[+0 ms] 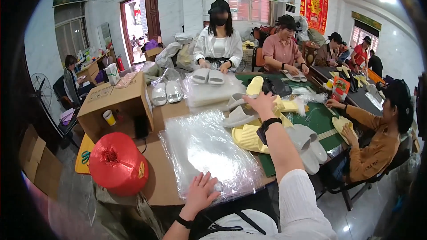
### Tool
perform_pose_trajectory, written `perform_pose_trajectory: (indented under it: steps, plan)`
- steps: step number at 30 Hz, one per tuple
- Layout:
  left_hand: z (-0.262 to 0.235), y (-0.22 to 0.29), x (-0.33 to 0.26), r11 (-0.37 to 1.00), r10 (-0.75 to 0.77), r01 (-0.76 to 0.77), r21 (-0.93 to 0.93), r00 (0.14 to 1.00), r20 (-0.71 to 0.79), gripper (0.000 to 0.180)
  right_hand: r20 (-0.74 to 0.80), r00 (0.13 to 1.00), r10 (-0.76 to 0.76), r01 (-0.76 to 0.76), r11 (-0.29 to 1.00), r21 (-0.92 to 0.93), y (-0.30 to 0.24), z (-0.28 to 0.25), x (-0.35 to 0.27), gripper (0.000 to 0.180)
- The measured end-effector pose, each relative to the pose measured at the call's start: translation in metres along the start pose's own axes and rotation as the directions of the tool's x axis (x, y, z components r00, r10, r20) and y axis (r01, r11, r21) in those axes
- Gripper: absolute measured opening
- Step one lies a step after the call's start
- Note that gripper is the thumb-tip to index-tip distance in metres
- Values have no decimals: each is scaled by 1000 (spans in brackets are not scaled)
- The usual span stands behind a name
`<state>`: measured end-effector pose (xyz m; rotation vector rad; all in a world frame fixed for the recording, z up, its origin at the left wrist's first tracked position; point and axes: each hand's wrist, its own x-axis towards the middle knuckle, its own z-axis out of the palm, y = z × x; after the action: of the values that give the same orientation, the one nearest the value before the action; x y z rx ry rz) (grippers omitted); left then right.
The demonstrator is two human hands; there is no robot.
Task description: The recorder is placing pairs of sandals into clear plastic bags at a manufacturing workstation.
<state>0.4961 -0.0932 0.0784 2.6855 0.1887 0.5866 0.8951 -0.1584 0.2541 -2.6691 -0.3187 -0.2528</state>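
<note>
Under my left hand point(199, 194) lies a stack of clear plastic bags point(204, 151), thin film, glossy and crinkled, throwing white glare. My right hand point(260, 103) reaches over grey slippers point(240, 116) of matt, smooth foam-like plastic; the yellow slippers point(249, 138) beside them have the same dull finish, with fine ribbing on the footbed. The worktop point(160, 178) at its near edge is covered in plain brown cardboard, matt and slightly rough. Toward the far right it carries a dark green mat point(318, 120), flat and low in sheen. At the near left corner stands a red spool point(116, 163) of shiny plastic twine. The cardboard box point(111, 102) behind it is dull brown.
</note>
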Motion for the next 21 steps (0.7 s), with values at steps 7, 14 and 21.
perform_pose_trajectory:
  steps: [7,14,21]
  plan:
    - [-1,0,-1,1000,-8,8,19,1000,-8,56,270,963,28,-56,994,98,43,17,24,87]
    - [3,1,2,999,2,-3,35,1000,9,56,270,962,45,-206,769,605,83,51,43,36]
    - [-2,4,-2,998,-22,21,65,1000,14,55,268,951,-153,-236,198,951,38,-13,-56,26]
